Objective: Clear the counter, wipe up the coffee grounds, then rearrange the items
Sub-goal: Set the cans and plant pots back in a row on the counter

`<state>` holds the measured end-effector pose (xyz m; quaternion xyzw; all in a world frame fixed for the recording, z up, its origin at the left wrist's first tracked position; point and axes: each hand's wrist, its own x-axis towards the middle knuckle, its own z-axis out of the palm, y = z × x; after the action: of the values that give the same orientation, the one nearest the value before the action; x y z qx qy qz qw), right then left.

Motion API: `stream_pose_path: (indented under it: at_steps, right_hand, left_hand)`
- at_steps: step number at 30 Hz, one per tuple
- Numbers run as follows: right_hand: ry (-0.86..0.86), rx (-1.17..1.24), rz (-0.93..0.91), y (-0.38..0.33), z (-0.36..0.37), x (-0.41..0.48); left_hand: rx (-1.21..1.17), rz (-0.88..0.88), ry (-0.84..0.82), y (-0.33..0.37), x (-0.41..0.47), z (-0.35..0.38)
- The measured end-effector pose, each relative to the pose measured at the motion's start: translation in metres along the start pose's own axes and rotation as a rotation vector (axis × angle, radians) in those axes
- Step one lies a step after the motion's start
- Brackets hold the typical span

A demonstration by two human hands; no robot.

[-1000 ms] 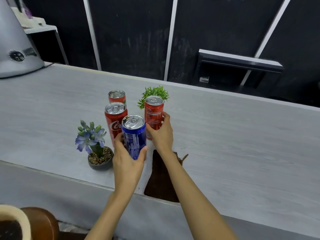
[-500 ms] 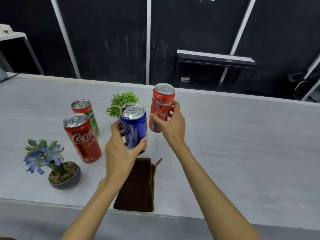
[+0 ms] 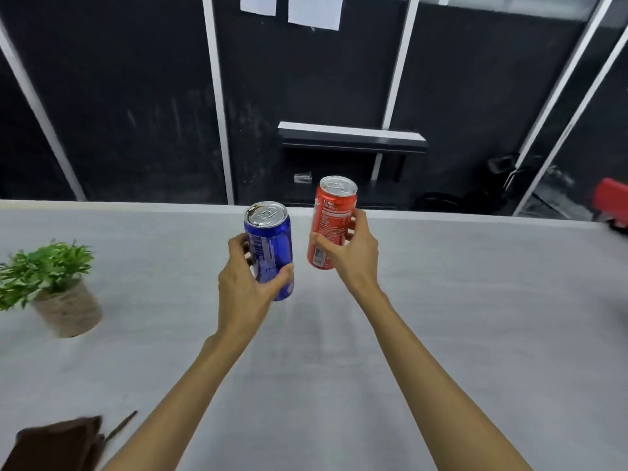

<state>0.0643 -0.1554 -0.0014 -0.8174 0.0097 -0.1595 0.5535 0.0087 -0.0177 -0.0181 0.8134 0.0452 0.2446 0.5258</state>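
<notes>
Both cans lifted higher — left hand (image 3: 246, 283) grips blue can (image 3: 270, 246), right hand (image 3: 351, 253) grips red can (image 3: 331, 222).

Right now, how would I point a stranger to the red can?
Start at the long grey counter. Above its middle, two hands each hold a drink can, and the right hand grips the red can. The blue can in the left hand is its only neighbour; this one is red with white lettering.

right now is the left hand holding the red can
No, the left hand grips the blue can, while the right hand holds the red can.
</notes>
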Motion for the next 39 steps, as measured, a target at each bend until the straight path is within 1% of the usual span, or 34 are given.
stream_pose_path:
  at_steps: [6, 10, 14, 19, 27, 32, 39]
  right_hand:
    - [0.041, -0.001, 0.014, 0.037, -0.062, 0.074]
    - [0.063, 0.004, 0.028, 0.063, -0.090, 0.117]
    - [0.071, 0.007, 0.044, 0.089, -0.104, 0.154]
    - [0.056, -0.003, 0.067, 0.121, -0.104, 0.193]
    - [0.041, -0.009, 0.095, 0.154, -0.091, 0.236]
    - [0.039, -0.013, 0.104, 0.165, -0.086, 0.246]
    - [-0.016, -0.007, 0.116, 0.174, -0.077, 0.244]
  left_hand:
    - [-0.056, -0.024, -0.040, 0.021, 0.039, 0.094]
    - [-0.066, -0.029, -0.057, 0.024, 0.072, 0.147]
    - [-0.061, -0.033, -0.053, 0.021, 0.103, 0.189]
    - [-0.040, -0.055, -0.047, 0.008, 0.133, 0.232]
    - [0.007, -0.054, -0.044, -0.013, 0.168, 0.272]
    - [0.011, -0.055, -0.046, -0.020, 0.179, 0.280]
    - [0.018, -0.079, -0.099, -0.029, 0.182, 0.281]
